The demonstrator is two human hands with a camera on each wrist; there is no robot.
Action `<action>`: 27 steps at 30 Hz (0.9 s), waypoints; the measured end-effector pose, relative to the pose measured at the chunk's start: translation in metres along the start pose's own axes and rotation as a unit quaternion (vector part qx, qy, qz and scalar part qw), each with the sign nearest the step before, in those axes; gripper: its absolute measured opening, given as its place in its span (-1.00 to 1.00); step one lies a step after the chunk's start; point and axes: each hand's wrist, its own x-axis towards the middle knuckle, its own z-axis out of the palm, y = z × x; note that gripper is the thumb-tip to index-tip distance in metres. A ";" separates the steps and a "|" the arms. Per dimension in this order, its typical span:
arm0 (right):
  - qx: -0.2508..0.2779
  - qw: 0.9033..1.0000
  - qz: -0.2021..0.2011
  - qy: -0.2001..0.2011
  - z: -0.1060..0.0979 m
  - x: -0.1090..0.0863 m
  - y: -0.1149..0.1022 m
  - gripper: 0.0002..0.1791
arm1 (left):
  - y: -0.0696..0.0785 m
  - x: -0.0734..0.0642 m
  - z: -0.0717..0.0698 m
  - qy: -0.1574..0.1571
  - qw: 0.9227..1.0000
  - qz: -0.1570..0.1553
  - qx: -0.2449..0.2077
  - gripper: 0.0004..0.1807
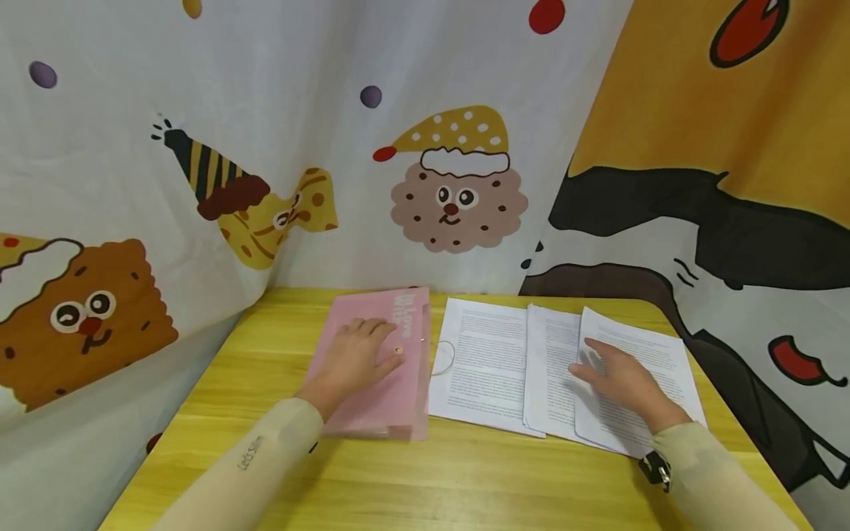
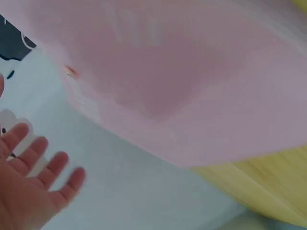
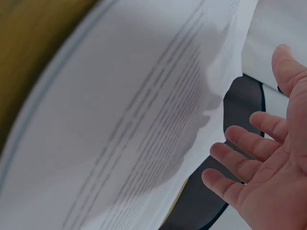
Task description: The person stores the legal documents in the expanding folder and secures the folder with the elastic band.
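Note:
A pink translucent document folder (image 1: 372,398) with pale lettering and a small button lies on the table, left of the papers. Over it is my left hand (image 1: 355,354), fingers spread and holding nothing; the left wrist view shows a gap between that hand and the folder (image 2: 192,96). Three overlapping stacks of printed sheets lie to the right: a left stack (image 1: 491,361), a middle stack (image 1: 553,369) and a right stack (image 1: 664,369). Above the right stack hovers my right hand (image 1: 620,376), its fingers extended and apart from the paper (image 3: 120,120).
The yellow wood-grain table (image 1: 425,479) runs back to a hanging cloth (image 1: 332,66) printed with cartoon biscuits. A thin cord loop (image 1: 453,358) from the folder reaches over the left stack's edge. A black watch strap (image 1: 657,470) circles the right wrist.

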 end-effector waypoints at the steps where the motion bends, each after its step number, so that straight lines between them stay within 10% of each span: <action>1: 0.002 1.000 -0.002 0.000 0.001 0.001 -0.002 0.11 | 0.004 0.002 0.001 -0.011 1.000 -0.009 -0.004 -0.24; 8: -0.004 1.000 -0.010 0.003 0.004 0.004 -0.010 0.13 | 0.024 0.015 0.011 -0.079 0.994 -0.077 -0.006 -0.06; 27: -0.006 1.000 -0.009 -0.003 0.009 0.005 -0.013 0.12 | 0.061 0.036 0.037 -0.173 0.976 -0.132 0.002 0.04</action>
